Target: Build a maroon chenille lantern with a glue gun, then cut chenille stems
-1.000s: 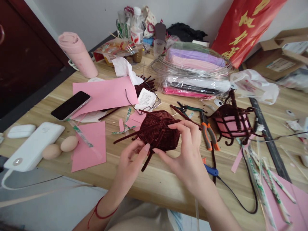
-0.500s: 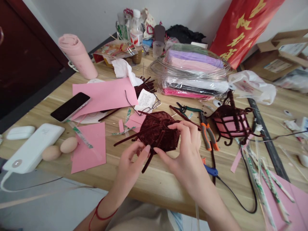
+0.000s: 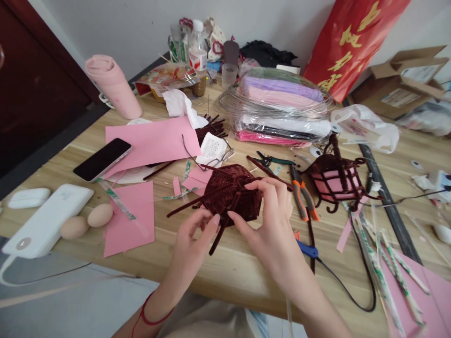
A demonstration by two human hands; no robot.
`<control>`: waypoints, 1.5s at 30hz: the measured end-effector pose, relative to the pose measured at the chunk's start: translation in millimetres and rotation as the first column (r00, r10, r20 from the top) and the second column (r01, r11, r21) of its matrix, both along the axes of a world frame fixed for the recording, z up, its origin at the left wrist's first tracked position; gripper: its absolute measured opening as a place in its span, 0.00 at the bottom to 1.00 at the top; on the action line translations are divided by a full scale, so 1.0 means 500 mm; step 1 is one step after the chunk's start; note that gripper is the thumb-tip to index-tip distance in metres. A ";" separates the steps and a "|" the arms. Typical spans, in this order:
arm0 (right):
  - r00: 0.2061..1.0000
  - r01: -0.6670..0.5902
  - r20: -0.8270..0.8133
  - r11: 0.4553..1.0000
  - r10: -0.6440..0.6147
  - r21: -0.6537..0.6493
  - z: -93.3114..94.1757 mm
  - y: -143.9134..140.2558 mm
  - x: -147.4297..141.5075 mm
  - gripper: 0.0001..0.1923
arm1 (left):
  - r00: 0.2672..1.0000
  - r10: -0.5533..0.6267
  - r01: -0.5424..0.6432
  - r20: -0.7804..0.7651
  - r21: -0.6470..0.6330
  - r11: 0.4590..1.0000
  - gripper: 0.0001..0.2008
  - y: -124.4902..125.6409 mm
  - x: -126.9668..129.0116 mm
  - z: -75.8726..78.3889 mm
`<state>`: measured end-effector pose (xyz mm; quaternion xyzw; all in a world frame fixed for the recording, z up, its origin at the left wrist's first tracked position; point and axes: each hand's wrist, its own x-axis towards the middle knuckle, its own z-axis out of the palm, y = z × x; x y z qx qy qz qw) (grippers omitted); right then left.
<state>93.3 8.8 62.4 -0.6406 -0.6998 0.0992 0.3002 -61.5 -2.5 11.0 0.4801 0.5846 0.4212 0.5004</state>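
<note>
your left hand (image 3: pixel 195 238) pinches the near edge of the dark-brown, fuzzy pipe-cleaner dome (image 3: pixel 221 185); your right hand (image 3: pixel 270 218) grips its right side. it's between your fingertips, over the wood-grain table (image 3: pixel 225 277). ribbed, closely wrapped, 2+ loose stems sticking out.

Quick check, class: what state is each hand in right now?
Left hand: closed, holding the near edge of the dark brown fuzzy piece.
Right hand: curved, holding the same piece at its right side.
</note>
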 end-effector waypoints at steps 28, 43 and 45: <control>0.990 0.135 0.022 0.989 -0.137 0.061 0.006 0.010 -0.021 0.08 | 0.999 0.033 -0.034 -0.015 -0.009 0.999 0.12 0.000 0.005 0.009; 0.987 0.157 0.007 0.986 -0.158 0.060 0.001 0.013 -0.026 0.07 | 1.000 0.028 -0.028 -0.002 -0.022 0.999 0.12 -0.002 0.006 0.005; 0.988 0.153 0.007 0.986 -0.154 0.061 -0.001 0.013 -0.025 0.07 | 0.999 0.035 -0.035 -0.003 -0.025 0.999 0.12 -0.002 0.007 0.006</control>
